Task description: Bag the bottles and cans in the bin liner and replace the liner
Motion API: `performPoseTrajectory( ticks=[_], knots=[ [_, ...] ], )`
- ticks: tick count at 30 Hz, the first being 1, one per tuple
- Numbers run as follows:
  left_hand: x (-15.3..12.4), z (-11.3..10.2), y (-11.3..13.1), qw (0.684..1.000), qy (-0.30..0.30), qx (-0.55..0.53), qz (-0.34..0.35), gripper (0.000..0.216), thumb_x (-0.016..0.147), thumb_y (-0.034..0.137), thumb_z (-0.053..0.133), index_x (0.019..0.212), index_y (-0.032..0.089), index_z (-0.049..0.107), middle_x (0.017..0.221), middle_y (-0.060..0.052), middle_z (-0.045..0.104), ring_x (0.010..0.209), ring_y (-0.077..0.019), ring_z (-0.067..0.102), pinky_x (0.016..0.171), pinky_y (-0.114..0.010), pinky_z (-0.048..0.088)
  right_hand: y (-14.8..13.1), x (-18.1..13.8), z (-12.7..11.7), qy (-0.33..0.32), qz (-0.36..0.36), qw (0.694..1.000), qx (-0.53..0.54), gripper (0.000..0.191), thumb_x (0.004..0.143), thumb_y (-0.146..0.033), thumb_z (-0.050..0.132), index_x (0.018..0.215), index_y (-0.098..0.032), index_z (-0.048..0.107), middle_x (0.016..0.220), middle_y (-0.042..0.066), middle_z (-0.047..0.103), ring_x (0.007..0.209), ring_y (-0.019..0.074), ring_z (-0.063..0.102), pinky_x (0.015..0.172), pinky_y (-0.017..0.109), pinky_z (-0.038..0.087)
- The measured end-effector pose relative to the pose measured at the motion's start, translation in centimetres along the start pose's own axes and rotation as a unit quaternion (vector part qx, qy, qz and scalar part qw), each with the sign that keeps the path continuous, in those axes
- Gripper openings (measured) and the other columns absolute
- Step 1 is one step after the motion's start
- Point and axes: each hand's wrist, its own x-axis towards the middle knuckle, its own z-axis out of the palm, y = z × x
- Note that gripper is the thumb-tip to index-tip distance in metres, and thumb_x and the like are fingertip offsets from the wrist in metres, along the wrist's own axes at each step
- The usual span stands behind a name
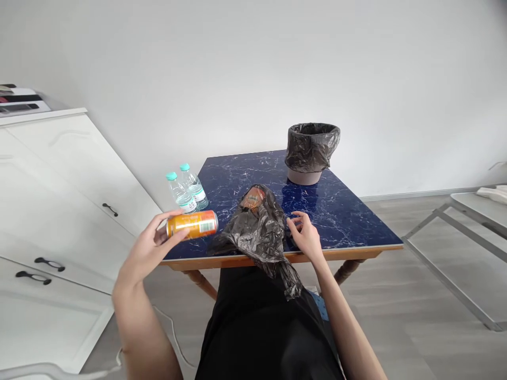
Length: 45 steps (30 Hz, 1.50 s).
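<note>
My left hand (150, 245) grips an orange drink can (192, 224) with a barcode on its side, holding it nearly level above the table's left front edge. At the table's front middle lies a crumpled black plastic bag (257, 232), its tail hanging over the edge. Something orange-brown (252, 199) shows at the bag's upper end; I cannot tell what it is. Just right of the bag, my right hand (304, 235) is held with curled fingers, thumb and forefinger apart and nothing visible between them.
Two water bottles (192, 190) with turquoise caps stand at the left of the blue marbled table (233, 171). Toward the back right is a bin (304, 177) lined with a black bag. A white cabinet (59, 174) stands left, a metal-framed rack (459, 253) right.
</note>
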Motion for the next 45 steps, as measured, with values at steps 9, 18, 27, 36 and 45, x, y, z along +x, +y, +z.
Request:
performPoseTrajectory(
  ticks=[9, 18, 27, 36, 45],
  knots=[
    [2.5, 1.8, -5.2, 0.963, 0.173, 0.202, -0.037, 0.082, 0.077, 0.046, 0.087, 0.147, 0.022, 0.051, 0.151, -0.016, 0.059, 0.141, -0.0388, 0.057, 0.119, -0.058, 0.047, -0.1, -0.1, 0.0, 0.0, -0.004, 1.0, -0.007, 0.044, 0.098, -0.056, 0.055, 0.13, -0.025, 0.054, 0.105, 0.004, 0.077, 0.078, 0.0225, 0.072, 0.078, 0.037, 0.05],
    [4.1, 3.5, -6.9, 0.962, 0.202, 0.182, -0.029, 0.102, 0.075, 0.047, 0.09, 0.158, 0.024, 0.034, 0.15, -0.016, 0.06, 0.138, -0.0394, 0.06, 0.116, -0.058, 0.048, -0.1, -0.1, 0.0, -0.001, -0.006, 1.0, -0.012, 0.045, 0.099, -0.056, 0.054, 0.131, -0.025, 0.054, 0.106, 0.004, 0.078, 0.079, 0.0228, 0.073, 0.078, 0.037, 0.05],
    [5.4, 4.9, -7.3, 0.956, 0.247, 0.155, 0.017, 0.107, 0.074, 0.042, 0.092, 0.159, 0.022, 0.03, 0.153, -0.02, 0.055, 0.137, -0.0378, 0.06, 0.115, -0.055, 0.05, -0.1, -0.2, 0.0, 0.001, -0.008, 1.0, -0.016, 0.046, 0.098, -0.058, 0.054, 0.131, -0.025, 0.055, 0.105, 0.005, 0.078, 0.078, 0.0233, 0.073, 0.079, 0.037, 0.051],
    [6.8, 5.5, -7.7, 0.959, 0.243, 0.143, 0.022, 0.109, 0.072, 0.043, 0.093, 0.158, 0.022, 0.03, 0.152, -0.02, 0.055, 0.115, -0.0328, 0.071, 0.104, -0.051, 0.057, -0.3, -0.2, 0.0, 0.002, -0.005, 1.0, -0.019, 0.045, 0.098, -0.056, 0.054, 0.131, -0.025, 0.055, 0.104, 0.004, 0.079, 0.08, 0.0233, 0.074, 0.08, 0.038, 0.051],
    [7.1, 7.3, -8.9, 0.963, 0.252, 0.098, 0.019, 0.105, 0.072, 0.042, 0.093, 0.155, 0.02, 0.034, 0.153, -0.02, 0.048, 0.124, -0.0324, 0.067, 0.111, -0.049, 0.054, -0.3, -0.3, -0.1, 0.003, -0.007, 1.0, -0.019, 0.046, 0.098, -0.055, 0.054, 0.132, -0.025, 0.055, 0.105, 0.005, 0.079, 0.08, 0.0237, 0.073, 0.079, 0.038, 0.051]
  ],
)
